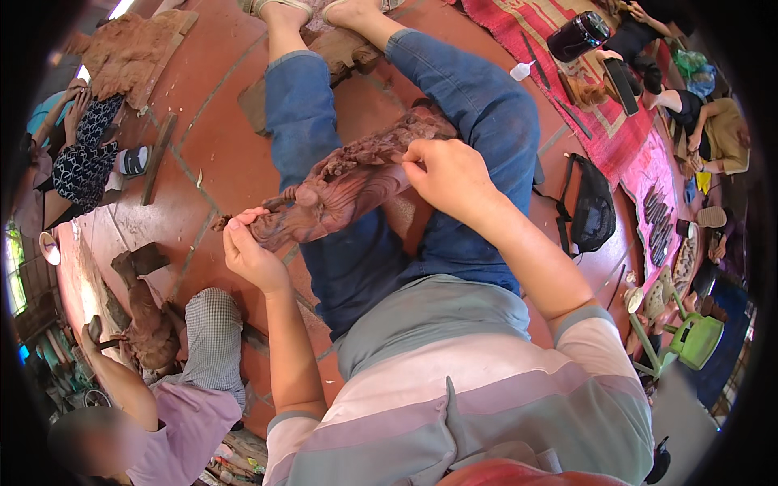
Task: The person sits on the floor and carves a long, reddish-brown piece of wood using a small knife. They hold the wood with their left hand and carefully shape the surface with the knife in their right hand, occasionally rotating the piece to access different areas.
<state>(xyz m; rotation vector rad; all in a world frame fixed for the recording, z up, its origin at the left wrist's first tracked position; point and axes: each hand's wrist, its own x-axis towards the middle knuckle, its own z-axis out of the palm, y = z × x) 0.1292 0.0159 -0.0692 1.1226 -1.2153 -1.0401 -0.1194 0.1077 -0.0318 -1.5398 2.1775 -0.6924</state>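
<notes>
Across my lap lies a carved wooden figure (344,198), reddish brown, with flowing grooved folds and a knobbly carved ridge along its upper side. My left hand (255,259) is closed round its left end, thumb toward me and fingers over the far side. Over the right part of the carving, my right hand (450,180) is closed in a pinch against the surface. Whatever its fingertips may hold is hidden. The figure's far right end rests by my right thigh.
A black bag (592,206) lies on the tiled floor to my right. Beyond it, a red mat (539,40) bears a dark jar (578,36), a small white bottle (522,71) and long thin tools. A co-worker with another carving (154,332) sits at my left; more people sit around.
</notes>
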